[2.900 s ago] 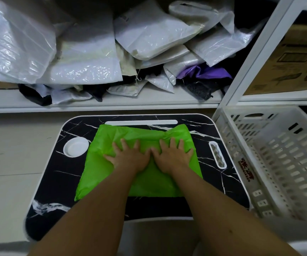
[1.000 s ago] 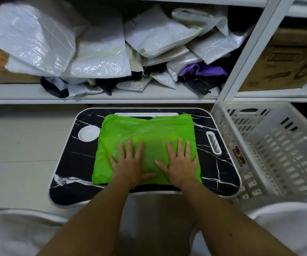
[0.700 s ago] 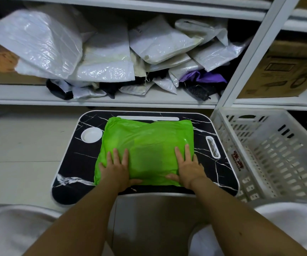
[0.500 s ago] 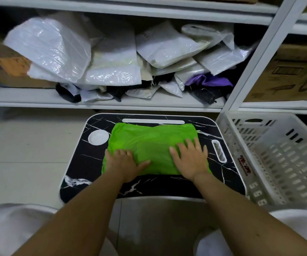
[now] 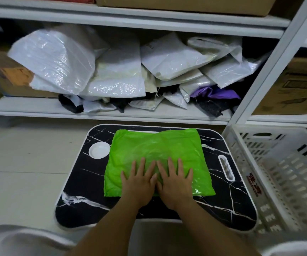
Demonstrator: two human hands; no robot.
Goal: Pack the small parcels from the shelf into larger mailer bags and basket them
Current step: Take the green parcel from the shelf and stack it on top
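Head view: both hands lie flat, fingers straight and slightly spread, side by side on the near middle of the green bag [image 5: 156, 154]; the left hand [image 5: 139, 179] and right hand [image 5: 175, 179] touch at the thumbs and grip nothing, only pressing down; the bag rests on the black marbled tray [image 5: 78, 206], just left of the white basket [image 5: 278, 172], which looks to hold nothing yet (its far corner is out of sight). Half a second ago the hands sat apart at the bag's near corners; now they have come together at its centre, which I judge is smoothing air out before basketing; the white parcels [image 5: 115, 78] on the shelf [image 5: 38, 109] lie as before.
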